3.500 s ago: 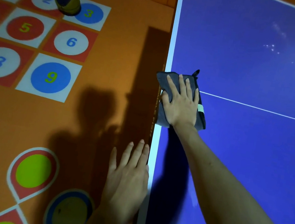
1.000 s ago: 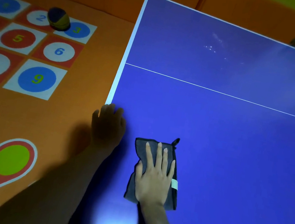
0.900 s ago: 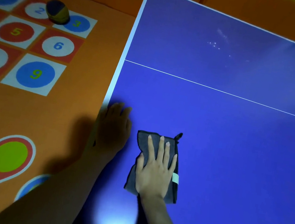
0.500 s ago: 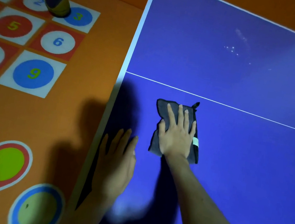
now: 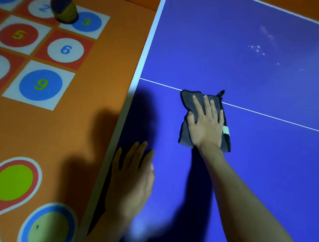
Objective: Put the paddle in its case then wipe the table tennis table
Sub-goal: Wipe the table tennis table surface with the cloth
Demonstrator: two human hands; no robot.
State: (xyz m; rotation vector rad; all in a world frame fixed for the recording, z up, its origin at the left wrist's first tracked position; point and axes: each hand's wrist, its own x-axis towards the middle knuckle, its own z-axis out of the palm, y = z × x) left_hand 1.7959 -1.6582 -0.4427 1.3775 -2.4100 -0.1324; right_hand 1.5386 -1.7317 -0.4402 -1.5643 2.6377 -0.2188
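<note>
The blue table tennis table (image 5: 277,77) fills the right of the view, with a white edge stripe on its left and a thin white line across it. A folded grey cloth (image 5: 191,101) with a small loop and a white tag lies on the table, its far end on the white line. My right hand (image 5: 206,124) presses flat on the cloth with straight fingers. My left hand (image 5: 131,177) rests flat on the table near its left edge, fingers straight. The paddle and its case are not in view.
An orange floor mat (image 5: 81,129) with numbered squares and coloured circles lies left of the table. A dark blue and yellow ball-like object (image 5: 64,8) sits on it between squares 2 and 3. A few white specks (image 5: 258,49) dot the table's far part.
My right hand has pushed the cloth away from me, from near the table's front up to the white line. My left hand has stayed flat on the table by its left edge.
</note>
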